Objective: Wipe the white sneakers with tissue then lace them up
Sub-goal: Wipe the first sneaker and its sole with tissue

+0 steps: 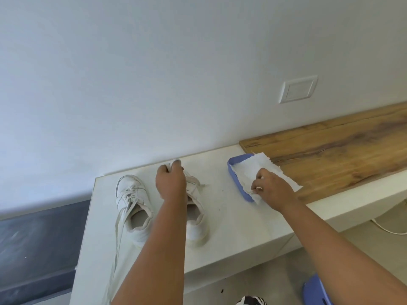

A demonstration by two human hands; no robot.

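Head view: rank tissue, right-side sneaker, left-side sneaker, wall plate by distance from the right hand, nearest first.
1. Tissue: under the right hand, in the blue tray.
2. Right-side sneaker: to its left.
3. Left-side sneaker: further left.
4. Wall plate: up on the wall.

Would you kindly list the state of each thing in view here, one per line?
Left sneaker: upright on the counter, laces loose, one trailing over the edge.
Right sneaker: upright, toe gripped by the left hand.
Left hand: curled round the right sneaker's toe.
Right hand: pinching the tissue.
Tissue: unfolded, lying over the tray.
Tray: on the counter, holding the tissue.
Counter: a few dark specks on it.
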